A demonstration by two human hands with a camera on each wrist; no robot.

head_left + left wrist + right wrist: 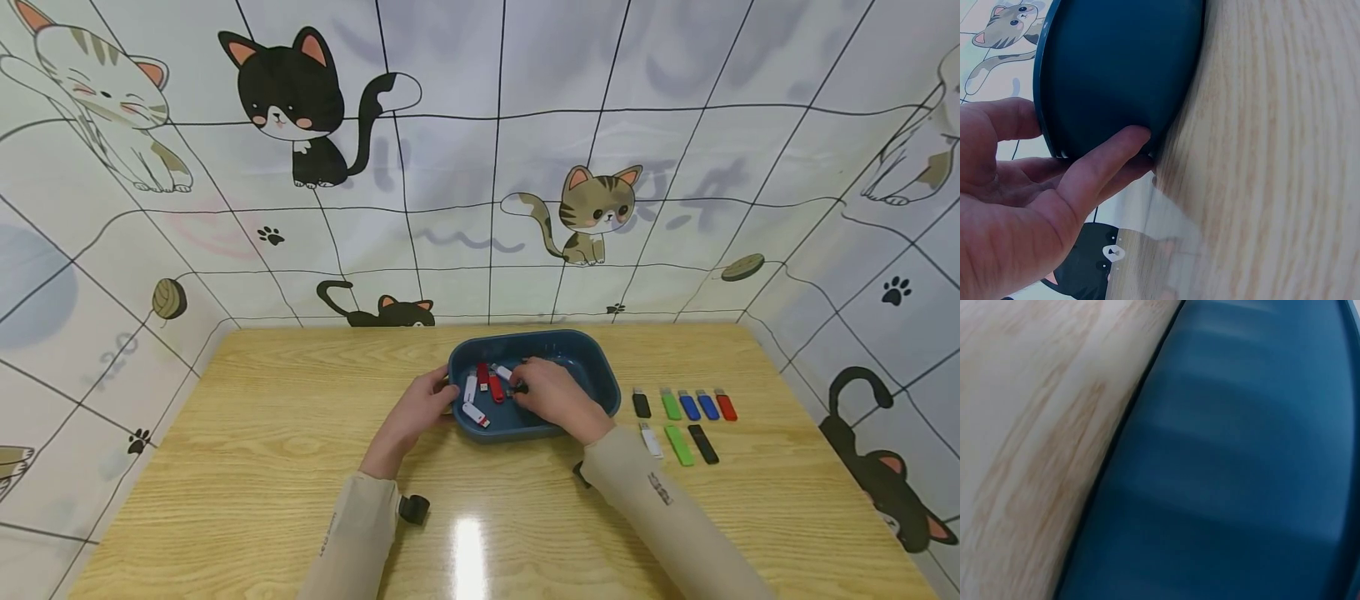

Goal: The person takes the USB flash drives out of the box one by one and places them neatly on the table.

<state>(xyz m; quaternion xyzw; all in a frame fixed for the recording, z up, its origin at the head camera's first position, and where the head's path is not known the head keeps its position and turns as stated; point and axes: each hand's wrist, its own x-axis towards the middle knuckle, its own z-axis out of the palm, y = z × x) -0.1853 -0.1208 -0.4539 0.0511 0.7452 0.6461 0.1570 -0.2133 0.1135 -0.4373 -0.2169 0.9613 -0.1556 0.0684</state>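
Note:
A dark blue plastic bin [517, 434] stands at the far middle of the table. My left hand [422, 406] holds its left end, thumb at the rim; in the left wrist view, the fingers of the left hand [1054, 187] lie against the bin's outer wall [1116, 69]. Inside the bin, my right hand [553, 393] pinches a small black USB flash drive [521, 387], partly hidden by the fingers. Left of it lie white USB flash drives [476, 414] and red ones [496, 388]. The right wrist view shows only the bin's wall [1229, 456] and table.
Right of the bin, USB flash drives lie in two rows on the wooden table [285, 467]: a black one [641, 404], a white one [651, 440], green ones [679, 445], blue ones [689, 406] and a red one [725, 406]. A cat-printed cloth [450, 167] surrounds the table's back and sides.

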